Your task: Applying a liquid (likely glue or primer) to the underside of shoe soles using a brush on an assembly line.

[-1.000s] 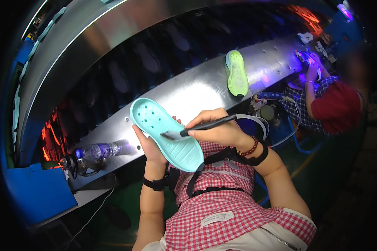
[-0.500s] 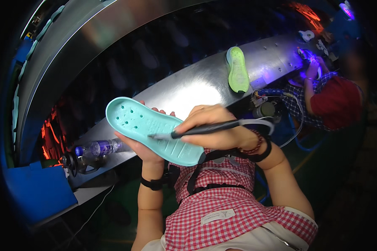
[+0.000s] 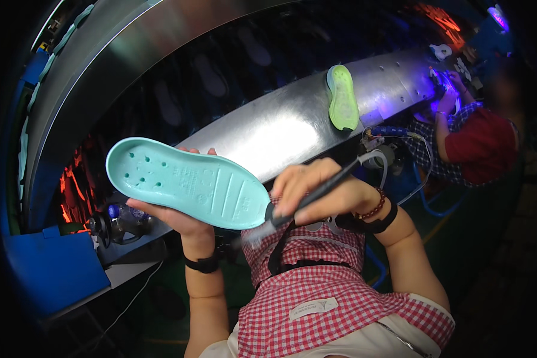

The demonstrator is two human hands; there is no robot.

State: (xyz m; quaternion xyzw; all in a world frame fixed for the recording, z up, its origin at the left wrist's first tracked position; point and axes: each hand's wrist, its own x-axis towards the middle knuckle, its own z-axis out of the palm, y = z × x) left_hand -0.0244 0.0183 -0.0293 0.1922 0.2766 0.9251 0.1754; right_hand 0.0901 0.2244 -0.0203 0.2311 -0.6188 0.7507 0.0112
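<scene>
My left hand (image 3: 176,219) grips a turquoise shoe sole (image 3: 188,185) from beneath, its fingertips showing over the far edge. Several small holes dot the sole's wider left end; raised bars cross the part toward its right end, which has a dark tip. In my right hand (image 3: 340,201) is a black-handled brush (image 3: 335,181), with a pale hose leading off the back of its handle. The brush's light head is blurred and lies just off the sole's right end, low and close to the apron; I cannot tell whether it touches the sole.
A lime-green sole (image 3: 343,98) lies on the curved metal bench (image 3: 262,128). Behind the bench, dark sole shapes sit on a dark surface. Bottles (image 3: 131,221) and a blue box (image 3: 56,268) stand left. At right, a co-worker in a red top (image 3: 483,146) works under violet light.
The turquoise sole and my left hand have shifted left. The brush has gone from the middle of the sole's face to beyond its right end, its handle now tilted more steeply.
</scene>
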